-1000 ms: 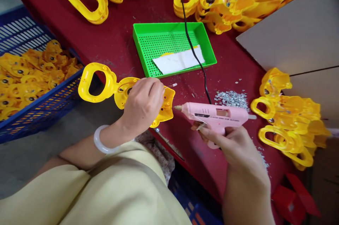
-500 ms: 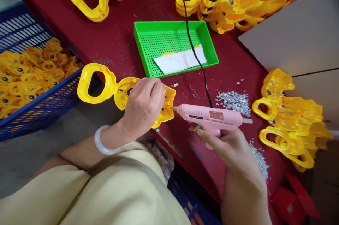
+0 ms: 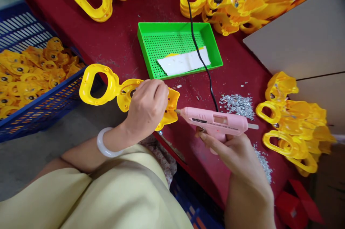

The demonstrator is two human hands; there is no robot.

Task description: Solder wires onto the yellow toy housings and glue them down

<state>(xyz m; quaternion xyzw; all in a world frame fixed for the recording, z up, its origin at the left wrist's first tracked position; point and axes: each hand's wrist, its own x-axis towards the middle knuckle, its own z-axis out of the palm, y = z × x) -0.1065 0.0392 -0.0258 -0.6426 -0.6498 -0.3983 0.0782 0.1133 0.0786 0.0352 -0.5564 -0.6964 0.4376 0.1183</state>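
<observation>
My left hand is closed over a yellow plastic shell at the table's near edge; its fingertips are hidden beneath it. A small clear LED on thin wires sticks out past my knuckles. My right hand is wrapped round the handle of a pink glue gun. The gun's nozzle points left and reaches the shell's right end, just beside my left hand. A clear glue stick protrudes from the gun's back.
Beyond my hands lies a green tray holding a white strip, crossed by a black cord. Small screws are heaped at right. Yellow shells are stacked around; a blue crate of them stands left.
The glue gun's rear and my right hand have shifted very slightly down and to the right. My left hand and the shell hold nearly the same position.
</observation>
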